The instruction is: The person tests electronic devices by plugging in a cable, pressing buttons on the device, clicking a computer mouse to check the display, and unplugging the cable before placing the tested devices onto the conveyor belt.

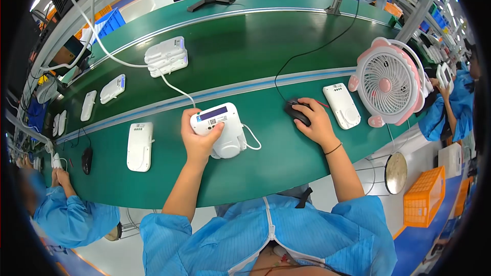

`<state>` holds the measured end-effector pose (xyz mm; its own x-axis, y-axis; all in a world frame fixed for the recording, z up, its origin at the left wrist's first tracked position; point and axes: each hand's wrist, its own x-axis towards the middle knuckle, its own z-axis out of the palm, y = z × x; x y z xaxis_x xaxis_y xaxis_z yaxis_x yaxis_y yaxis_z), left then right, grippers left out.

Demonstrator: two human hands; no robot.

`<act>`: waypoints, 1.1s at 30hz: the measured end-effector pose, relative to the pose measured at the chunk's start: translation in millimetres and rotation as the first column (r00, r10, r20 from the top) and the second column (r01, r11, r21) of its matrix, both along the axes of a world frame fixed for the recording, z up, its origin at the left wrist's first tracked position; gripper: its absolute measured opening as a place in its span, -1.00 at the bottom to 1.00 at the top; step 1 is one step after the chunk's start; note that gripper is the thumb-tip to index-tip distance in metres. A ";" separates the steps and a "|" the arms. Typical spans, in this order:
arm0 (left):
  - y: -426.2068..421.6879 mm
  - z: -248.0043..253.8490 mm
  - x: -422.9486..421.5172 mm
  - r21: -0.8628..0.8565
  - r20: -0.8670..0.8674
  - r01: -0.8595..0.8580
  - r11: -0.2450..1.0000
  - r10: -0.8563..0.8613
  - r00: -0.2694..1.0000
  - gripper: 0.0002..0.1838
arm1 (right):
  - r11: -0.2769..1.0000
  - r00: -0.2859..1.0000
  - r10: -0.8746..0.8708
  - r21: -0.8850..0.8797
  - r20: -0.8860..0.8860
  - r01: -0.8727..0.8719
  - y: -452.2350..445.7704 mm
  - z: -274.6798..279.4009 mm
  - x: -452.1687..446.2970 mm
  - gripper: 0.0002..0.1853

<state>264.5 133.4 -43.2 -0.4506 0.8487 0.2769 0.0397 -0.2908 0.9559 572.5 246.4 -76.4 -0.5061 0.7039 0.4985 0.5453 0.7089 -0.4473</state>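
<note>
Work looks midway on one white rounded plastic device with a dark display strip (225, 116), held above the green counter (276, 174) in front of the person's body. The left hand (199, 143) grasps it, fingers wrapped round its left side with the thumb across its face. A long white cable (176, 89) runs down to its top edge; whether it is plugged in there, I cannot tell. The right hand (318, 125) has its fingers curled over a black plastic computer mouse (298, 112).

Other units lie with no cable seen on them: a white oblong device at left (139, 146), a white oblong device at right (342, 106) and, beyond the blue-striped rail (245, 88), a white stacked pair (167, 57). Which are finished and which are waiting does not show.

Bare surface lies between the held device and the mouse, and towards the counter's front edge, which both forearms cross. Room is tighter on the right, where the right-hand oblong stands between the mouse and a pink-and-white plastic fan (386, 84)
</note>
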 end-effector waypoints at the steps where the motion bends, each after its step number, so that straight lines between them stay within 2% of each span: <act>1: -0.7 -0.6 0.3 0.045 -0.024 0.009 0.999 -0.008 1.000 -0.45 | 1.000 1.000 0.003 0.002 -0.002 -0.003 0.4 -0.1 0.5 -0.59; 5: -3.4 -2.3 4.9 0.157 -0.090 0.043 0.987 -0.030 0.995 -0.44 | 1.000 1.000 -0.010 0.003 0.003 0.010 -1.9 0.0 0.3 -0.59; 13: -7.6 1.3 7.3 0.138 -0.124 0.184 0.973 -0.168 0.978 -0.51 | 1.000 1.000 -0.007 -0.016 -0.008 0.007 -0.8 2.7 -1.8 -0.59; 33: -3.5 -1.1 7.3 0.143 -0.116 0.226 0.964 -0.211 0.971 -0.54 | 0.999 1.000 -0.012 -0.039 -0.003 0.011 3.1 -1.4 -1.7 -0.58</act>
<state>271.8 129.9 -44.3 -0.2230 0.8669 0.4459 0.0505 -0.4465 0.8933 570.8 249.4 -77.7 -0.4960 0.7284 0.4726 0.5517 0.6847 -0.4763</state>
